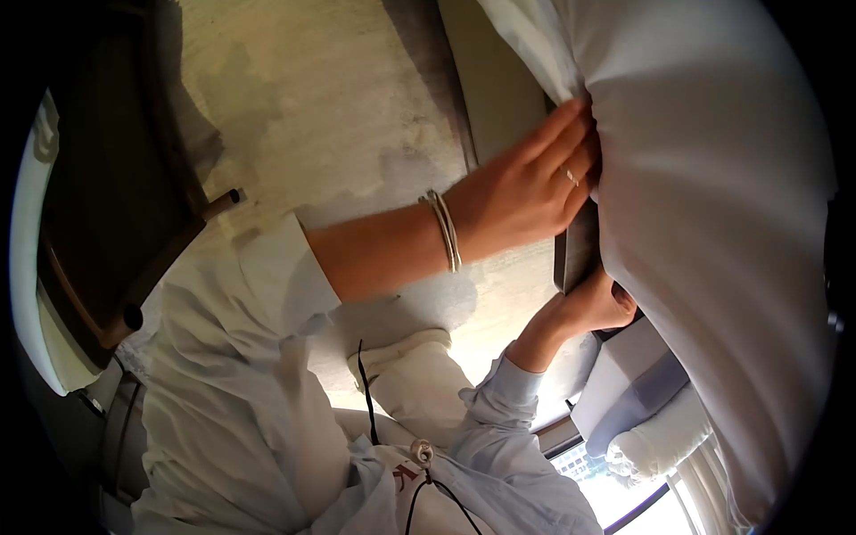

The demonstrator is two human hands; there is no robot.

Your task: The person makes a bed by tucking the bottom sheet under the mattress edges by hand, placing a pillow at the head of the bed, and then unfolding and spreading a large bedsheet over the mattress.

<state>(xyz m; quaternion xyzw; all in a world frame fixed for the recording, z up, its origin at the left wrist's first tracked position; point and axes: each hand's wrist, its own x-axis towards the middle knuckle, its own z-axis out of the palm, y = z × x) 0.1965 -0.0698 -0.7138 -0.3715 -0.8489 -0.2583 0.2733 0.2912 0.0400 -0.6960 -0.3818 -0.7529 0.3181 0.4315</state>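
Note:
A large white sheet point(704, 178) covers what looks like a bed along the right side. My left hand point(539, 183), with a ring and bracelets, is at the sheet's edge. Its fingers press into the cloth, which gathers in creases around the fingertips. Closer to my body, my right hand point(599, 301) is curled at the lower part of the same edge. Its thumb side shows, while the sheet hides most of the fingers. Between both hands a dark panel point(578, 250) shows below the cloth.
A dark-framed chair point(169, 259) stands on the left. Below lies a pale, stained-looking floor point(294, 98). A light panel point(499, 80) runs beside the bed at the top. A bright window point(615, 490) and a white cushion-like bundle point(664, 437) are at lower right.

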